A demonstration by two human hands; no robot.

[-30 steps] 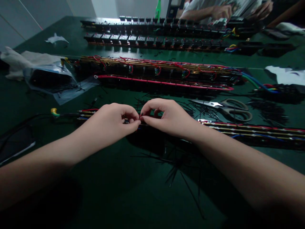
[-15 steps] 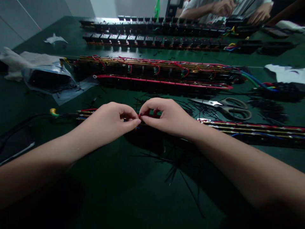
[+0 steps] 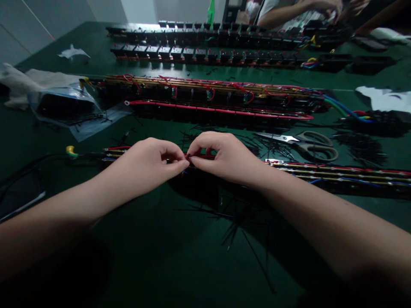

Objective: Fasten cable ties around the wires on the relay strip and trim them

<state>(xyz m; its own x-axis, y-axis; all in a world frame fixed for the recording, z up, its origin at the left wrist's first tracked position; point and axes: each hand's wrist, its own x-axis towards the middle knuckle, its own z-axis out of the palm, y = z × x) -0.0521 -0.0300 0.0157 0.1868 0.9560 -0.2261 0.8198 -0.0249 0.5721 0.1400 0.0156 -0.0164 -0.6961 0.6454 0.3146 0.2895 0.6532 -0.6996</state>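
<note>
My left hand (image 3: 150, 160) and my right hand (image 3: 221, 156) meet fingertip to fingertip over a long bar assembly (image 3: 337, 175) with brass strips and red and blue wires. Both are closed in a pinch, thumb against forefinger. A tiny dark piece shows at the right fingertips, too small to name; what the left fingers pinch is hidden between them. The hands cover the middle of the assembly, whose ends show on either side. Thin black strips like cable ties (image 3: 237, 220) lie scattered in front of it.
Scissors (image 3: 313, 145) lie behind the assembly, beside a pile of black strips (image 3: 361, 147). Farther back are a second wired assembly (image 3: 205, 92) and rows of black blocks (image 3: 192, 54). A plastic bag (image 3: 64, 107) sits at left. A co-worker's arm (image 3: 289, 15) shows across the table.
My hands hold nearly the same place and pinch, with only a slight shift at the right fingertips. Across the table, the co-worker's hands have moved up and to the right.
</note>
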